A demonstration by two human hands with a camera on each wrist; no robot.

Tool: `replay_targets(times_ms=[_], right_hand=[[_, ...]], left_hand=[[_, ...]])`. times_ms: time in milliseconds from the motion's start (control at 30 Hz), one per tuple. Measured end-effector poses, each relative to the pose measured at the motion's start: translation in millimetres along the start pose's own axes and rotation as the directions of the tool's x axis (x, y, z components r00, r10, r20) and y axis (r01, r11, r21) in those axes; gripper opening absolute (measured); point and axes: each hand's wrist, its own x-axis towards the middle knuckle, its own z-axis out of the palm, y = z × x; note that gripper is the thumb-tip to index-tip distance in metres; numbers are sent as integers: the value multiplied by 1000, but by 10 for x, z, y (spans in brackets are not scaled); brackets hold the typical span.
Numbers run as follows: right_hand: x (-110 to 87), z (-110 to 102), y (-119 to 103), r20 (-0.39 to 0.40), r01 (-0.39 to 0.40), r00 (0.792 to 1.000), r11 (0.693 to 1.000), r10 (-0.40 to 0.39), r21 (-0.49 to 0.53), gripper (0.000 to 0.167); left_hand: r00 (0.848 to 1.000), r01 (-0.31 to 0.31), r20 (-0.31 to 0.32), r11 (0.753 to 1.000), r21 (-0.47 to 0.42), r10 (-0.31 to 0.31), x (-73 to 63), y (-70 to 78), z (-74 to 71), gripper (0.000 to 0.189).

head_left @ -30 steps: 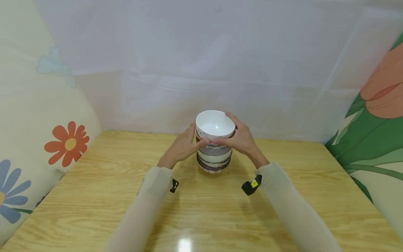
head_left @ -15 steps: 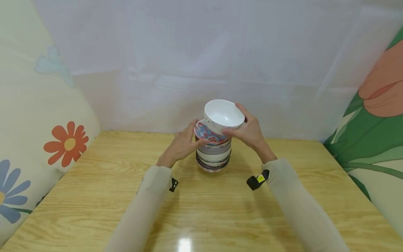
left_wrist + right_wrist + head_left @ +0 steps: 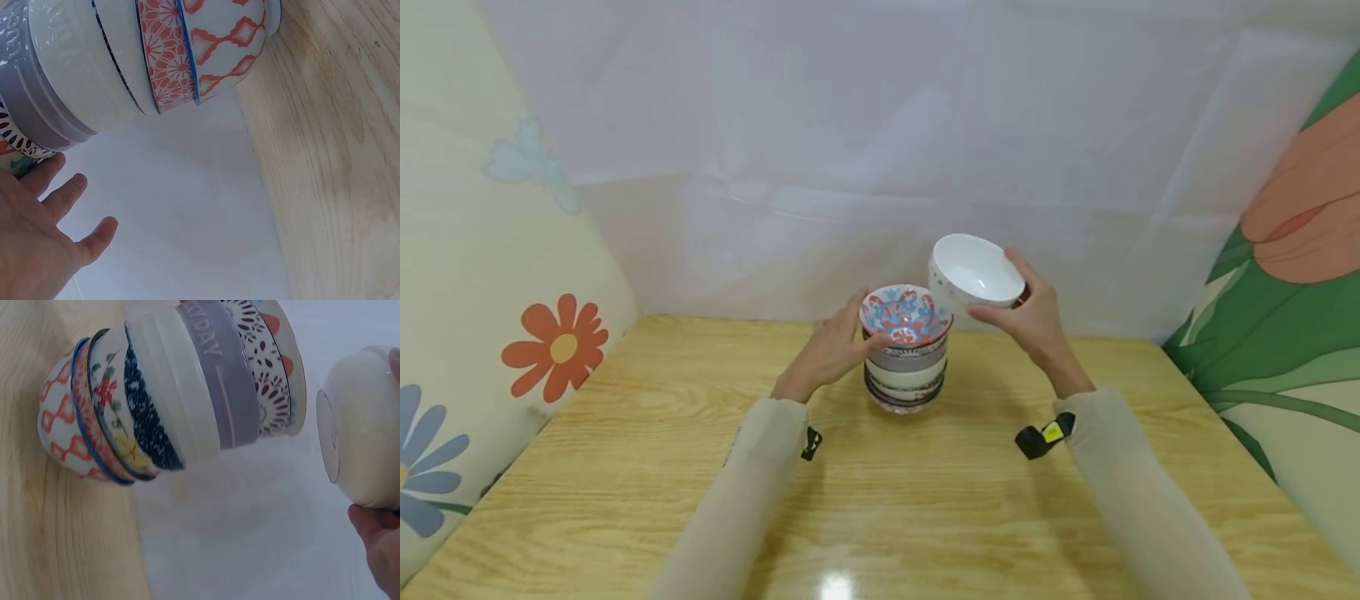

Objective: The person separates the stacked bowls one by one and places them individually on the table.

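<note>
A stack of bowls [image 3: 906, 375] stands upright on the table, with varied patterns and colours on their sides. The top one is a red-and-blue patterned bowl [image 3: 907, 317]. My left hand [image 3: 829, 350] holds that bowl's left side, thumb in front and index finger toward the back; in the left wrist view its other fingers [image 3: 65, 197] spread loosely, one near the rim. My right hand [image 3: 1037, 321] grips a white bowl [image 3: 976, 271] by its right side, thumb below and fingers behind the rim. The white bowl hangs tilted in the air, right of the stack and above it.
The wooden table [image 3: 925, 500] runs under both arms. Behind the stack hangs a pale cloth backdrop [image 3: 820, 150]. Flower-patterned panels stand at the left [image 3: 460, 250] and the right [image 3: 1292, 333].
My right hand has lifted the white bowl off the stack and carried it to the right, uncovering the red-and-blue bowl. My left hand has stayed at the stack.
</note>
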Motion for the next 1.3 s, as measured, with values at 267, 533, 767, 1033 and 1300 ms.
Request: replay_targets(times_ms=[267, 533, 767, 1033, 1300], right_hand=[[-129, -196, 162, -30, -35, 999, 999, 35, -24, 90], [-296, -303, 349, -24, -68, 997, 998, 68, -10, 88], [-412, -341, 531, -17, -116, 993, 993, 115, -28, 88], [-548, -344, 725, -13, -161, 987, 984, 161, -72, 89], [-640, -343, 905, 0, -165, 986, 974, 167, -152, 89]], left_hand=[[1000, 2, -1, 1000, 8, -2, 9, 1, 1, 130], [1000, -4, -8, 1000, 11, 4, 0, -4, 33, 132], [1000, -4, -7, 1000, 16, 4, -3, 1, 20, 132], [1000, -14, -18, 1000, 15, 14, -17, 5, 14, 126], [1000, -16, -6, 1000, 25, 17, -16, 7, 2, 131]])
